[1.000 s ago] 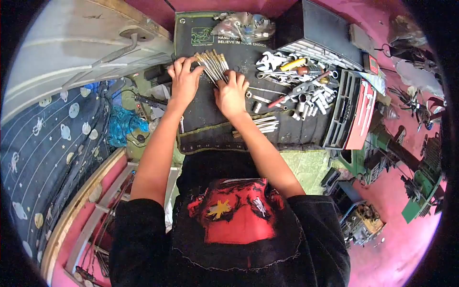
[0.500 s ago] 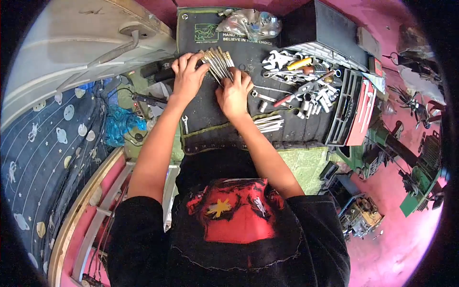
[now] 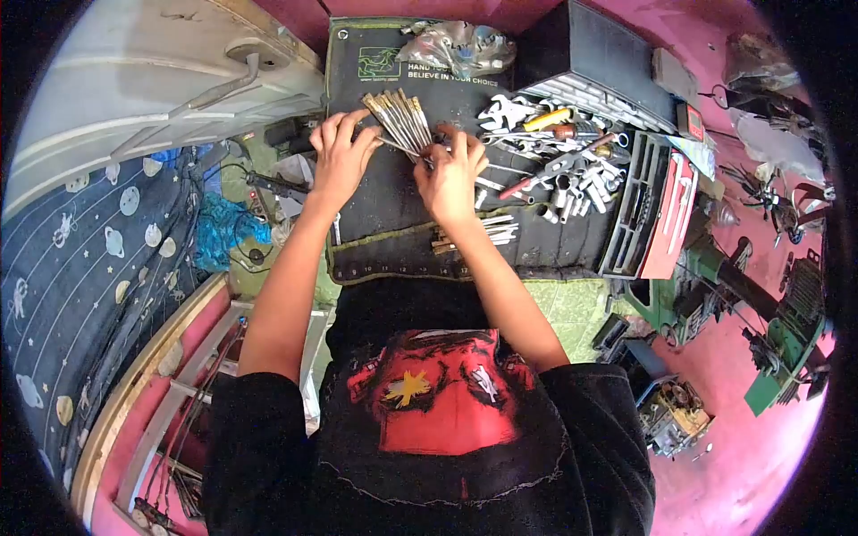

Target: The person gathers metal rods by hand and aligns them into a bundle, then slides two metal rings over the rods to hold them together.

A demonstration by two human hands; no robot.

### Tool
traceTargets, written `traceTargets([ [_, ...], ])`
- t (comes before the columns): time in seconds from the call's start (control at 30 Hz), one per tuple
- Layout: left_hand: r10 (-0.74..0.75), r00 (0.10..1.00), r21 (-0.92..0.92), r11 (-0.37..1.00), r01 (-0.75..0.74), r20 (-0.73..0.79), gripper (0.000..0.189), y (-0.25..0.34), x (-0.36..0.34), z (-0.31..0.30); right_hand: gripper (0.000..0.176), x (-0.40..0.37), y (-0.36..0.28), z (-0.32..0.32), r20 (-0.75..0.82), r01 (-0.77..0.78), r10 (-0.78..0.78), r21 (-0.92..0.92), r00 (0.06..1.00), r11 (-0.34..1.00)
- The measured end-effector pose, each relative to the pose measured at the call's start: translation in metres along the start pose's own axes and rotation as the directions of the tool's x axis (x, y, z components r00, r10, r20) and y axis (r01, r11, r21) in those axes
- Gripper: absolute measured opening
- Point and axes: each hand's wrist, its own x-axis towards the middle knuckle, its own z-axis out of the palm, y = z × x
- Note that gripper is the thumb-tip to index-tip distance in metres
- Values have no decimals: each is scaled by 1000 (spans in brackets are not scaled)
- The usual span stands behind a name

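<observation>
While both of my hands work at the far middle of the black fabric tool roll [image 3: 380, 223], the entry reads as follows.

Item 1: fanned bundle of slim silver steel spanners [image 3: 399, 118]. It lies on the roll near its far edge, heads splayed toward the far left corner, shanks converging toward me.

Item 2: left hand [image 3: 342, 156]. Fingers are spread and laid against the bundle's left side, steadying it rather than clasping it.

Item 3: right hand [image 3: 451, 177]. Fingertips are bunched, pinching the converging shanks. How many I actually have in the pinch, I cannot tell.

Item 4: loose heap of chrome sockets and wrenches [image 3: 559, 174], at the roll's right edge, just beside my right hand.

Item 5: small sheaf of silver spanners [image 3: 496, 230], toward the roll's near edge.

Risk noted: my pinch covers only the narrow end, so the fan could slip open and shed a spanner. One sliding right would be lost in the heap. One sliding left could drop off the roll's left edge among the dark cables [image 3: 259, 192]. The cause would be smooth steel on steel and a one-point hold.
</observation>
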Motion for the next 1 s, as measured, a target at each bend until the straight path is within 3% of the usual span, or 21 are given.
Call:
traceTargets([
  [0.27, -64, 998, -117, 991, 64, 4, 23, 62, -30, -11, 15, -28, 46, -46, 58, 39, -43, 56, 997, 998],
  [0.53, -114, 987, -251, 958, 139, 111, 17, 144, -67, 0, 16, -75, 105, -88, 151, 20, -30, 62, 988, 998],
  [1.0, -204, 969, -177, 958, 227, 136, 15, 195, -93, 15, 19, -95, 146, -95, 239, 130, -134, 32, 962, 991],
])
